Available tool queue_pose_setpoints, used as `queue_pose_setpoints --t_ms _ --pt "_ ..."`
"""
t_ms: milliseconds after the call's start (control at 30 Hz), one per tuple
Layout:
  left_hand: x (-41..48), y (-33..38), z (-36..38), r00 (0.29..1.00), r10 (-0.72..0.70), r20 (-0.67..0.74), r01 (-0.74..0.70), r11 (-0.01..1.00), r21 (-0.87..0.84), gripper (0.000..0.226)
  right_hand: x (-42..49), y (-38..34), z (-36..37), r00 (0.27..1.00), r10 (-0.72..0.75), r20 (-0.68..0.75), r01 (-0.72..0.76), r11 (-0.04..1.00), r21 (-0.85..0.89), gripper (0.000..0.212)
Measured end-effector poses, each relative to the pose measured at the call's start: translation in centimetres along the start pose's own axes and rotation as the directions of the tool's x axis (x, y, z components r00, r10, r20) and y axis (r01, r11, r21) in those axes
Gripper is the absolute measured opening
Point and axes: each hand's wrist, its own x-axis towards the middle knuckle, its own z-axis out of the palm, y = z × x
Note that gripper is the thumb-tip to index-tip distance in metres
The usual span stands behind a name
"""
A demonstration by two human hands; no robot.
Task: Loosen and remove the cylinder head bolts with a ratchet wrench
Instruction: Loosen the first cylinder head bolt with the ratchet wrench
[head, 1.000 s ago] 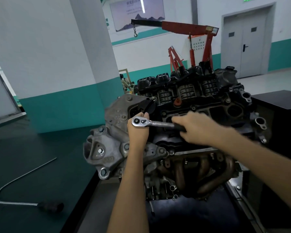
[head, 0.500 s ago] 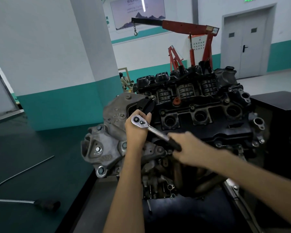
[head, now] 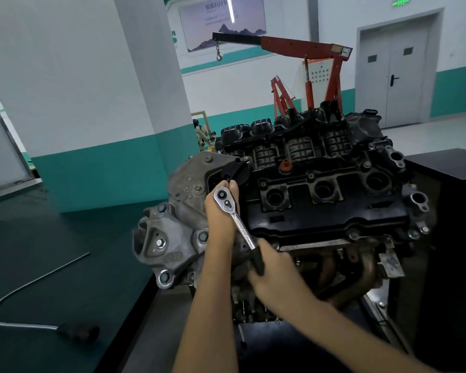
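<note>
The right hand (head: 275, 275) is closed around the black grip of the ratchet wrench (head: 238, 224), while the left hand (head: 219, 216) curls round its head at the left end of the black cover (head: 326, 214), with the bolt hidden beneath. If the pull comes off-square, I judge the wrench could tip off the bolt, rounding it and throwing knuckles into the exhaust pipes (head: 361, 275) below. In view are one wrench, two hands, one engine (head: 172, 238), three round wells (head: 324, 190) in the cover and one red hoist (head: 307, 47) behind.
</note>
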Motion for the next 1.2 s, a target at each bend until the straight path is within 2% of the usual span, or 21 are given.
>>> queue_pose_setpoints --t_ms 67,133,233,300,367,433,500,533,567,633,700,767,833,933,1000,1100,1167,1200 --pt "-0.1 0.1 0.0 0.999 0.043 -0.014 -0.043 0.999 0.029 0.049 -0.6 -1.0 2.4 0.998 0.044 -0.047 -0.039 0.994 0.103 0.02" --pt "-0.2 0.1 -0.1 1.0 0.026 -0.014 -0.026 1.0 0.016 0.049 -0.6 -1.0 2.6 0.998 0.05 -0.043 -0.044 0.992 0.12 0.022" --pt "-0.1 -0.1 -0.3 0.999 -0.034 0.0 0.034 0.999 0.034 0.047 0.4 0.4 -0.7 0.999 -0.009 0.05 0.012 0.999 -0.041 0.023" --pt "-0.1 -0.3 -0.5 0.999 -0.031 0.028 0.03 0.998 0.051 0.037 1.8 1.3 -4.2 0.991 -0.059 0.122 0.085 0.972 -0.221 0.022" --pt "-0.3 -0.2 -0.7 0.997 -0.046 0.066 0.045 0.999 0.004 0.03 4.1 1.3 -8.0 0.973 -0.093 0.21 0.173 0.897 -0.407 0.022" --pt "-0.2 0.1 -0.7 0.994 -0.068 0.091 0.07 0.997 -0.026 0.037 6.6 0.6 -11.3 0.949 -0.143 0.282 0.289 0.757 -0.586 0.024" --pt "0.0 0.4 -0.6 0.993 -0.078 0.091 0.082 0.996 -0.035 0.047 8.3 -0.1 -12.7 0.932 -0.2 0.301 0.359 0.615 -0.702 0.034" --pt "0.0 0.5 -0.5 0.993 -0.078 0.084 0.082 0.996 -0.047 0.049 8.5 -0.2 -12.8 0.933 -0.227 0.279 0.36 0.588 -0.725 0.035" --pt "0.0 0.5 -0.5 0.994 -0.078 0.074 0.083 0.995 -0.057 0.049 8.2 -0.3 -12.4 0.941 -0.24 0.238 0.336 0.596 -0.729 0.032" --pt "-0.1 0.4 -0.4 0.995 -0.079 0.062 0.083 0.995 -0.056 0.049 5.9 0.1 -10.5 0.967 -0.21 0.141 0.249 0.691 -0.679 0.023" --pt "0.0 0.4 -0.4 0.997 -0.066 0.045 0.067 0.998 -0.021 0.049 2.8 0.6 -7.2 0.988 -0.137 0.067 0.152 0.853 -0.499 0.021" --pt "0.2 0.5 -0.3 0.998 -0.056 0.018 0.056 0.998 0.026 0.049 0.4 0.2 -3.4 0.998 -0.054 0.039 0.061 0.971 -0.233 0.022" --pt "0.2 0.4 -0.1 0.997 -0.076 0.001 0.076 0.996 0.038 0.048 -0.6 -0.7 0.3 1.0 0.018 -0.012 -0.019 0.998 -0.058 0.024" --pt "-0.1 0.4 -0.2 0.998 -0.062 0.01 0.062 0.998 -0.001 0.046 -1.0 -1.5 3.3 0.995 0.073 -0.066 -0.07 0.996 0.048 0.035" --pt "-0.1 0.3 -0.3 0.999 -0.035 0.012 0.035 0.998 0.054 0.046 -0.6 -0.8 2.0 0.998 0.045 -0.037 -0.045 0.999 0.0 0.031" --pt "0.0 0.1 -0.6 0.999 -0.037 0.038 0.033 0.993 0.112 0.049 1.1 1.2 -3.4 0.993 -0.055 0.109 0.073 0.983 -0.167 0.022" --pt "-0.1 0.1 -0.7 0.996 -0.056 0.076 0.05 0.995 0.082 0.047 3.7 1.9 -7.9 0.975 -0.124 0.184 0.186 0.908 -0.375 0.022" --pt "-0.1 0.2 -0.7 0.993 -0.07 0.096 0.065 0.997 0.049 0.045 5.2 1.7 -9.9 0.963 -0.152 0.223 0.246 0.831 -0.498 0.023"
